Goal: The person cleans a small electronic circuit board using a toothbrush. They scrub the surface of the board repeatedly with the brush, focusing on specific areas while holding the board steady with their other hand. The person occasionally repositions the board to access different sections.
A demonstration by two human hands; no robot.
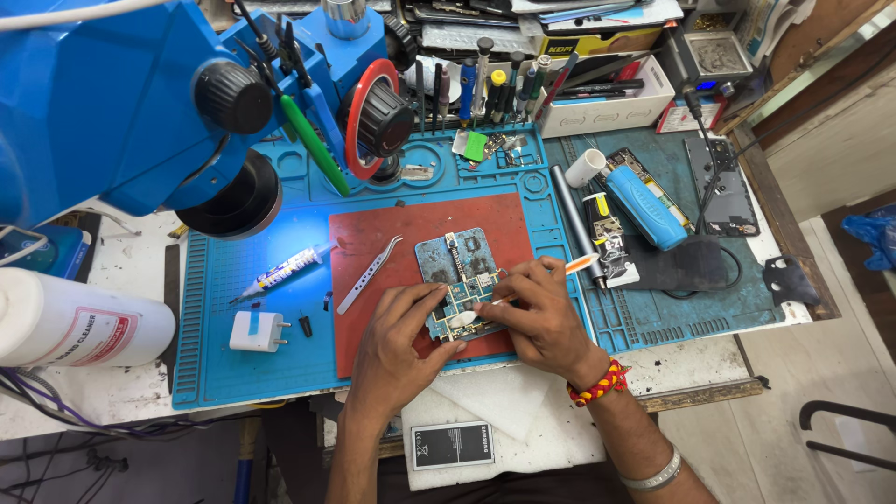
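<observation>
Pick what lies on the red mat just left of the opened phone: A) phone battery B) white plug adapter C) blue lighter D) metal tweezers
D: the metal tweezers lie slanted on the red mat, left of the opened phone that the left hand steadies while the right hand works on it with an orange-tipped tool.

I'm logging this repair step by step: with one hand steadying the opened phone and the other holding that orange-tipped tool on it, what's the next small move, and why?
Probably ease the tool gently along the board of the opened phone. Its tip is already down there in the right hand, and the left hand pins the phone to the red mat.
</observation>
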